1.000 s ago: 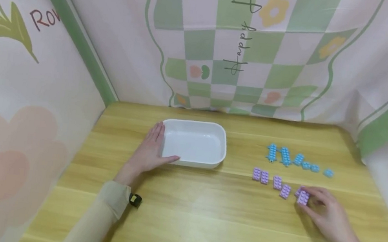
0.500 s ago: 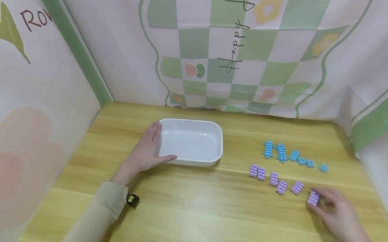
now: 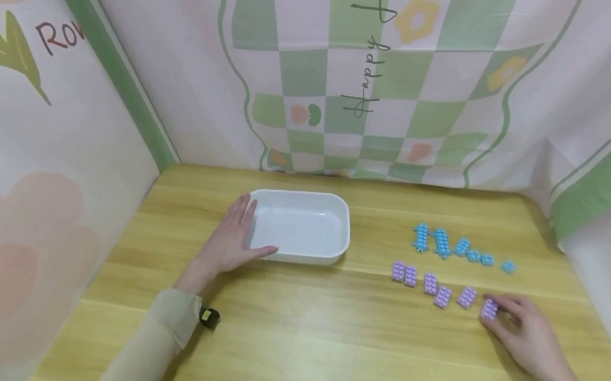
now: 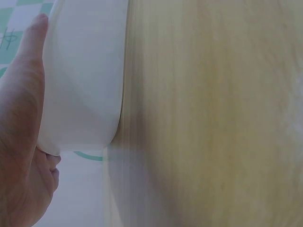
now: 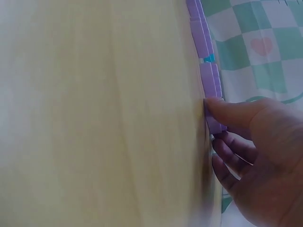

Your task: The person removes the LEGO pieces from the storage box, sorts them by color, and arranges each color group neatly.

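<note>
At the right of the head view my right hand [image 3: 527,338] pinches a purple building brick [image 3: 489,309] between thumb and fingers. The brick is low at the tabletop, at the right end of a loose row of purple bricks [image 3: 430,284]. In the right wrist view the thumb presses the held brick's [image 5: 214,118] near side, fingertips behind it. My left hand [image 3: 230,241] rests against the left end of a white rectangular dish [image 3: 348,235], fingers extended along its left rim and thumb laid on the front rim. The left wrist view shows the thumb straight along the dish wall [image 4: 85,80].
Behind the purple row lie several blue building pieces [image 3: 441,243], the two leftmost longer with side pegs. Everything stands on a wooden table [image 3: 312,340]. A checkered curtain [image 3: 371,98] hangs along the back edge; a floral panel [image 3: 29,217] borders the left.
The held purple brick first moved right, away from the neighbouring brick it overlapped, then shifted slightly left. The left hand stays on the dish. The head view moved a little.
</note>
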Motion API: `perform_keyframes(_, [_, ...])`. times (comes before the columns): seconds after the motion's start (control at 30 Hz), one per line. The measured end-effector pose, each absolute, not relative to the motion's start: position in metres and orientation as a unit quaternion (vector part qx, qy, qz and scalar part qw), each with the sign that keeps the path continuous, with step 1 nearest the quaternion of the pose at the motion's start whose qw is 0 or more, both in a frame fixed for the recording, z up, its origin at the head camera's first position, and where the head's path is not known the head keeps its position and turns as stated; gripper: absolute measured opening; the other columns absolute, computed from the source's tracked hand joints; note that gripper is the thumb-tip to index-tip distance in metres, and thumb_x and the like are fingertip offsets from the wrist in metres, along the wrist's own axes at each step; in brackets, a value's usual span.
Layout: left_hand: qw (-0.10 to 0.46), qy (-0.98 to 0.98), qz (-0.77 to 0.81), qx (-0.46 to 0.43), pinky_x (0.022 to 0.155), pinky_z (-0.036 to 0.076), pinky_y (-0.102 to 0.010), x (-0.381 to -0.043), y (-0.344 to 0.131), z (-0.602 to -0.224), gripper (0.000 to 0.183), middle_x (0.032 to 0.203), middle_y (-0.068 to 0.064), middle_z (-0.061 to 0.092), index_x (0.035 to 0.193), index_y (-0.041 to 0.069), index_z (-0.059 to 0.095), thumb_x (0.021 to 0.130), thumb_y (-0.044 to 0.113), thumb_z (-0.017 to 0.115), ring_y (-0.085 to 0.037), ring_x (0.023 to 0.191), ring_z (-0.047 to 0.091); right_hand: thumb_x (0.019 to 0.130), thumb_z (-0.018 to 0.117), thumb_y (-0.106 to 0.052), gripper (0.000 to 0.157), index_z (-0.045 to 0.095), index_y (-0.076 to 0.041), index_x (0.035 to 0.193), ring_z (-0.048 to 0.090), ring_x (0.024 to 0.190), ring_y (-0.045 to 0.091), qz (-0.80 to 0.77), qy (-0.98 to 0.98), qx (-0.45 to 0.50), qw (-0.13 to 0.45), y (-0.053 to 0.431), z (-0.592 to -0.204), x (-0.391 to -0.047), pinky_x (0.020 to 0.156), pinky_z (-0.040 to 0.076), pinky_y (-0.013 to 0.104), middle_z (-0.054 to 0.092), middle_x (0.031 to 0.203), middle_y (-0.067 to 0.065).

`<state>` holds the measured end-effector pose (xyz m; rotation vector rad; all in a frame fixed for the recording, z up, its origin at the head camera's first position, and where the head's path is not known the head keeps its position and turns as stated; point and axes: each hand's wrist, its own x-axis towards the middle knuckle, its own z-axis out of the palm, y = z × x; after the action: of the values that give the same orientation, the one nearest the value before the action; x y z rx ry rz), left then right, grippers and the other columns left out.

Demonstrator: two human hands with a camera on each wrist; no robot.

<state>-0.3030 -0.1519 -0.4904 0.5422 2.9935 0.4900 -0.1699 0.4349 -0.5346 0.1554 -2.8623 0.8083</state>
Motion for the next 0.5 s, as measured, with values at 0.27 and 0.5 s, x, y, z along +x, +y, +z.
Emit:
perform_keyframes(0.27, [0.051,0.97,0.161,0.175,0.144,0.003,-0.056,-0.307,-0.151,-0.489,0.124,0.186,-0.017,-0.008,0.178,0.009,0.006,0.095,0.088,0.054,-0.039,0.175,-0.002,0.084,0.094,-0.015,0.079,0.056,0.014,0.147,0.057,0.108,0.051,0.287,-0.953,0.056,0.076,0.431,-0.528,-0.174,0.085,0.053,0.041,0.058,0.126,0.041])
perform_keyframes(0.5, [0.043,0.974,0.151,0.161,0.142,0.003,-0.066,-0.31,-0.146,-0.486,0.105,0.186,-0.02,0.002,0.178,0.014,0.013,0.103,0.079,0.049,-0.051,0.172,0.003,0.095,0.085,-0.016,0.09,0.035,0.004,0.167,0.038,0.132,0.071,0.323,-0.939,0.074,0.09,0.418,-0.505,-0.193,0.103,0.029,0.095,0.036,0.152,0.051])
